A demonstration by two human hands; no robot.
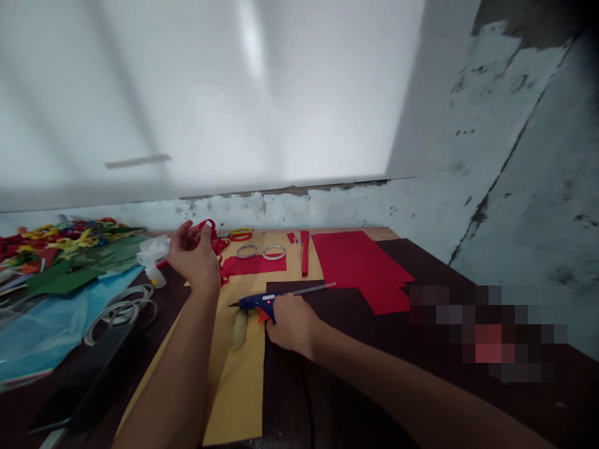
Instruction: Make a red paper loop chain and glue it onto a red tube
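Observation:
My right hand [294, 321] is wrapped round the handle of a blue glue gun [255, 302] with an orange trigger. A clear glue stick [311, 289] sticks out of its back, and its nozzle points left above yellow-brown card [236, 399]. Under the nozzle lies a pale, roundish lump [238, 329] on the card. My left hand [194, 252] is raised, its fingers curled and closed on a looped red strip [207, 224]. More red curls [219, 246] show just beyond that hand, partly hidden by it.
Two silvery rings [274, 252] lie on a red piece [255, 265], near scissors [300, 252]. Large red sheets [360, 262] lie right of them. At left are a white cable [110, 308], a black box [88, 380], green sheets [65, 274] and colourful scraps [79, 240]. A wall stands behind.

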